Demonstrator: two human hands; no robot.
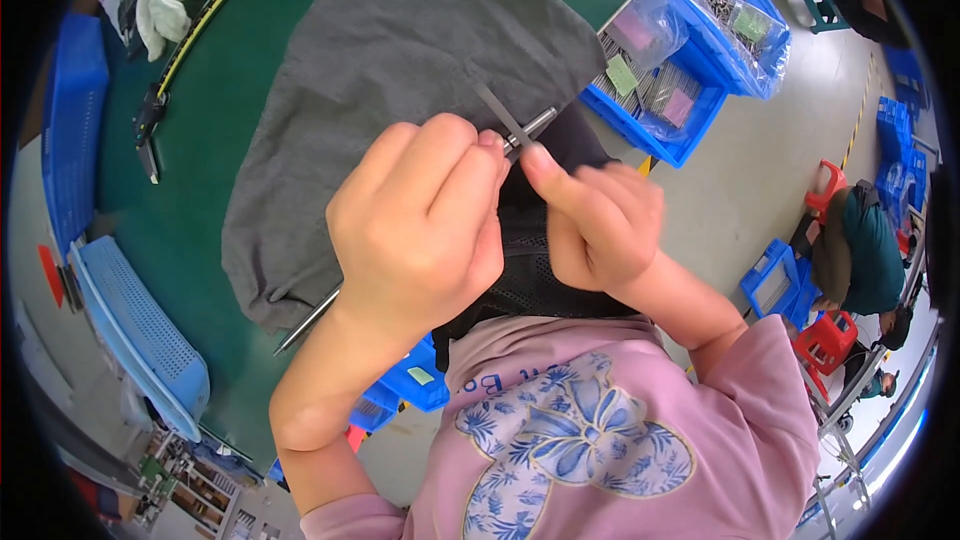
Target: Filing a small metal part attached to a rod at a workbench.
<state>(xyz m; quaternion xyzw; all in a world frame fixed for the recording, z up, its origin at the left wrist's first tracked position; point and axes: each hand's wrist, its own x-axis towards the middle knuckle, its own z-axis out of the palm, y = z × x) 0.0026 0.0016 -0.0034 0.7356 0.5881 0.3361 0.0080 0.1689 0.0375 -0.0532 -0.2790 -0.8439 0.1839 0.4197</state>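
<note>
My left hand [415, 215] is closed round a slim, shiny metal rod [312, 318]. One end of the rod sticks out under my left wrist, and the other comes out past my fingers. My right hand [605, 220] pinches a thin, flat grey strip [503, 114] between thumb and fingers; whether it is a file or another material I cannot tell. The strip lies across the rod close to its far end. Beneath both hands a dark grey cloth [370, 80] is spread over the green tabletop [175, 230] and hangs toward my lap.
Blue bins [690, 140] with bagged metal parts stand at the right table edge. On the left are a yellow-black scale [205, 15], a white glove [165, 2] and a light-blue perforated basket [150, 325]. A person [865, 250] and red stools [828, 345] are farther right.
</note>
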